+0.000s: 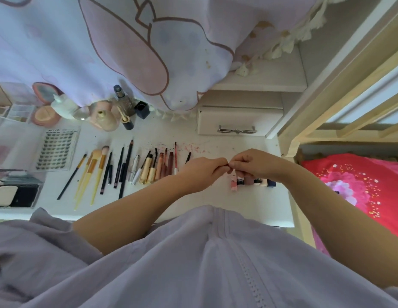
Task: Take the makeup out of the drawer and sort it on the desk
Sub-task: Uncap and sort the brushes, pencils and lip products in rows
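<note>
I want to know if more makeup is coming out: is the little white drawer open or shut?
Shut: the white drawer sits flush in its frame, bow-shaped handle facing out, no gap showing.

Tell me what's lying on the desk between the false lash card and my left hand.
In the head view, a row of brushes, pencils and tubes lies between the lash card and the left hand.

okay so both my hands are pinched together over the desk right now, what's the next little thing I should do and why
Probably lay whatever the left hand and right hand are pinching down on the desk, in the gap between the lip pencils and the short tubes. What it is can't be made out. The drawer looks shut and everything else already lies in rows.
</note>
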Available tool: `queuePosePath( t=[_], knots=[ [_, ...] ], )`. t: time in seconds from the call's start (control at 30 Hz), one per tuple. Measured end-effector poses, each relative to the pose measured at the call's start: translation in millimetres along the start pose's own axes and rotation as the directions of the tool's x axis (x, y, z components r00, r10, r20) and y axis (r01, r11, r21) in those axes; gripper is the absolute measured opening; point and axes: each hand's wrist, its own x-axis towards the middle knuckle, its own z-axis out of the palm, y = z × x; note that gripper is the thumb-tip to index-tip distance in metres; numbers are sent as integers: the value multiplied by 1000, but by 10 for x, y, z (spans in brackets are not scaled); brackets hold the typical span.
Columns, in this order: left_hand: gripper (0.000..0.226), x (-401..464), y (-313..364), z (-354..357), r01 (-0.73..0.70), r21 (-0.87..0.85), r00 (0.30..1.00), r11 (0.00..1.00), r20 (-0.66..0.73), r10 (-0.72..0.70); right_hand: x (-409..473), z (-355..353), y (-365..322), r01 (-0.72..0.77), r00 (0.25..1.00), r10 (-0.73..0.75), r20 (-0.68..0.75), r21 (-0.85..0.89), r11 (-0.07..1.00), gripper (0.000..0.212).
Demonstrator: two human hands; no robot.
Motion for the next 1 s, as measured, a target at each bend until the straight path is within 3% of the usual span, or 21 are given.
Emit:
queuePosePath(
  t=[0.1,0.2,0.3,0.37,0.5,0.57,0.67,0.87,1.0],
  knots=[
    [26,29,-28,70,93,-172,993,981,82,-80,-29,-20,66,-34,996,30,-87,-45,998,25],
    [19,68,-93,45,265,-446,963,855,175,-207,-24,-85,212,-113,971,111,-213,3,994,21],
    [22,181,-134,-20,354,-577,924,736,92,-372,20,7,294,-228,941,263,-214,178,957,16],
    [24,290,-172,-56,396,-634,882,664,59,-468,114,176,258,-287,932,317,-173,180,941,15],
    [32,440,-276,-105,462,-360,873,811,24,-487,427,520,176,-299,926,312,-214,90,950,22],
    [44,476,-338,-80,490,-230,865,841,4,-502,553,646,136,-313,915,304,-264,6,950,28],
    [44,493,-391,-21,477,14,879,879,-34,-476,695,799,126,-351,888,285,-360,-133,927,33],
    [40,498,-526,20,431,352,897,831,-66,-437,879,999,60,-316,896,180,-405,-300,900,32],
    [41,474,-589,5,394,418,914,819,-82,-398,890,943,19,-275,920,141,-365,-349,896,34]
  ],
)
